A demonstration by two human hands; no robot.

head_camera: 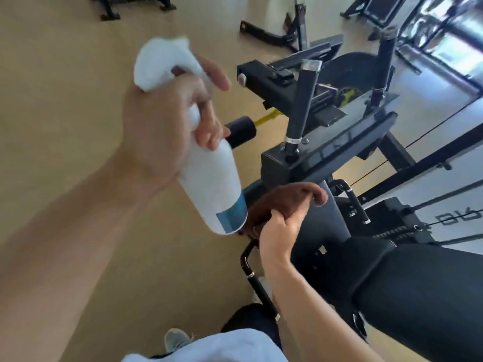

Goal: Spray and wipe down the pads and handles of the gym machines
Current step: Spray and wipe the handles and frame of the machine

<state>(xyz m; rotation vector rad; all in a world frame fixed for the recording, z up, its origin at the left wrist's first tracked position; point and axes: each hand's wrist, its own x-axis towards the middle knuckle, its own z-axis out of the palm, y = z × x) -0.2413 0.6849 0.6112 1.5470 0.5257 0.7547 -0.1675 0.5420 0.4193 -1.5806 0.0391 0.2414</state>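
Cloth first: the dark brown terry wiping cloth [285,202] sits bunched at centre frame on the top edge of the black vinyl seat pad [407,288], which runs off toward lower right. My right hand [281,235] grips it, fingers curled into the folds. It looks soft and limp, so I judge it wipes best balled up under the palm, not held by a corner.

My left hand [167,126], upper left of centre, is wrapped round the neck of the white plastic spray bottle with a blue label band [213,184], with a white rag [163,64] bunched over the sprayer head. Whether a finger is on the trigger, I cannot tell. Bottle looks light and smooth, possibly slick when wet; the neck is the sure hold.

Black curved metal handle [257,280], lower centre, seems rigid and smooth.
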